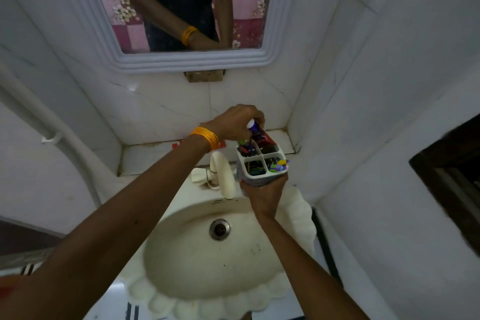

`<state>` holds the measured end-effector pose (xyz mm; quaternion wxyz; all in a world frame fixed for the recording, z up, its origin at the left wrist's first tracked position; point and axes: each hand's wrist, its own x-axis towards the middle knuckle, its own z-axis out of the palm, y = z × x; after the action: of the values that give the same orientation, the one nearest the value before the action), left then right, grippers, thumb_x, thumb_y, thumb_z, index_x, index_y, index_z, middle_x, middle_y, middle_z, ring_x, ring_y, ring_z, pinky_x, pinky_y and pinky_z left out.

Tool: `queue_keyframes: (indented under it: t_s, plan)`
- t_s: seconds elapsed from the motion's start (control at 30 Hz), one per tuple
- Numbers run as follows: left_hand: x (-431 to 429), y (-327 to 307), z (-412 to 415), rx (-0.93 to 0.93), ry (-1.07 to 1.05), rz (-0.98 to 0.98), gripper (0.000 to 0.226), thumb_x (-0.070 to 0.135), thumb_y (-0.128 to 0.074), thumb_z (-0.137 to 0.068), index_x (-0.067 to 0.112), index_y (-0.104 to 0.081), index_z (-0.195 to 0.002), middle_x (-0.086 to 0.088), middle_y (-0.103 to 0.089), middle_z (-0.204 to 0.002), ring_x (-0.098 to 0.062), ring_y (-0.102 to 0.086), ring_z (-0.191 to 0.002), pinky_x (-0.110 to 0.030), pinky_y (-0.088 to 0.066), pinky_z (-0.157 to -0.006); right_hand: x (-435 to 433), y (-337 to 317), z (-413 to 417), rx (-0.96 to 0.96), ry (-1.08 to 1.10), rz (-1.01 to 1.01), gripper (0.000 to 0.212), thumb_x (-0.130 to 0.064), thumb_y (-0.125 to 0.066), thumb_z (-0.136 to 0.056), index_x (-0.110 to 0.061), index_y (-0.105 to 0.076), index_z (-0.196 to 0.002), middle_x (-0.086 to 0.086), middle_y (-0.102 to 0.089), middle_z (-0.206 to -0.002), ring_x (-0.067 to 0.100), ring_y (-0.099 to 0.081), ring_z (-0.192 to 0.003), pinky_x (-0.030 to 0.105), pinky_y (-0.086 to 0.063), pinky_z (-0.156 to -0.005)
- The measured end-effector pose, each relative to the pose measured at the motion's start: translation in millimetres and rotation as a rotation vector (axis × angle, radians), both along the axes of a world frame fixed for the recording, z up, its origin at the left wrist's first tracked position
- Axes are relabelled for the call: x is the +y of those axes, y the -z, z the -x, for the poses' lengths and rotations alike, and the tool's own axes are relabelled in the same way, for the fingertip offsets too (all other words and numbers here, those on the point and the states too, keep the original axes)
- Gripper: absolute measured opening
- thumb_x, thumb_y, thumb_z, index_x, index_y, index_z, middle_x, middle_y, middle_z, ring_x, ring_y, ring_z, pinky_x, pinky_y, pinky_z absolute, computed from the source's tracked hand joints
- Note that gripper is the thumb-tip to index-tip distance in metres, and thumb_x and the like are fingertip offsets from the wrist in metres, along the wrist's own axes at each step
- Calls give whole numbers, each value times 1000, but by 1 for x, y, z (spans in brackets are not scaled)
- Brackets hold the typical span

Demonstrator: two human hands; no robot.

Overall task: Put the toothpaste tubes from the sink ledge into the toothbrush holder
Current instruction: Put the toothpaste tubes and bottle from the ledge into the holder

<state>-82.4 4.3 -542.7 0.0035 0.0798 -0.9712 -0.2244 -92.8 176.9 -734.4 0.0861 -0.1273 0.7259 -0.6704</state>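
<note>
A white toothbrush holder (270,179) with four compartments is held up above the sink's right rim by my right hand (265,193), which grips its lower body. My left hand (235,122), with yellow bangles at the wrist, grips a purple-and-red toothpaste tube (255,128) by its cap end, its lower end down inside the holder's far right compartment. Toothbrushes and other colourful items fill the other compartments. A red object (220,145), maybe another tube, lies on the tiled ledge (145,156), mostly hidden behind my left wrist.
A cream sink (181,262) with a scalloped rim and a metal drain (219,229) lies below. A white tap (224,176) stands left of the holder. A mirror (181,8) hangs on the tiled wall. A white pipe (39,117) runs at the left.
</note>
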Motion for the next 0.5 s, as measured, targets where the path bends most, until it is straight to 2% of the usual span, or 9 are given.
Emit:
queue_keyframes:
  t_s: [0.13, 0.3, 0.5]
  plan:
    - [-4, -10, 5, -60, 32, 36, 36, 2, -67, -75, 13, -69, -109, -8, -68, -115, -26, -61, -104, -41, -53, -90, 1, 7, 4, 59, -24, -43, 125, -18, -104, -45, -12, -35, -149, 6, -56, -142, 19, -58, -133, 45, -53, -110]
    - [4, -6, 5, -38, 25, 14, 34, -2, -65, -74, 13, -71, -104, -6, -70, -112, -23, -61, -102, -27, -44, -82, 3, 12, 5, 64, -35, -48, 127, -21, -104, -45, -20, -33, -150, 4, -54, -144, 21, -56, -136, 49, -52, -110]
    - [9, -5, 16, -76, 24, 21, 30, 3, -65, -78, 15, -73, -104, -5, -71, -109, -16, -55, -91, -28, -44, -80, 3, 9, 7, 56, -40, -59, 125, -25, -105, -44, -16, -36, -147, 5, -55, -142, 22, -59, -133, 51, -56, -104]
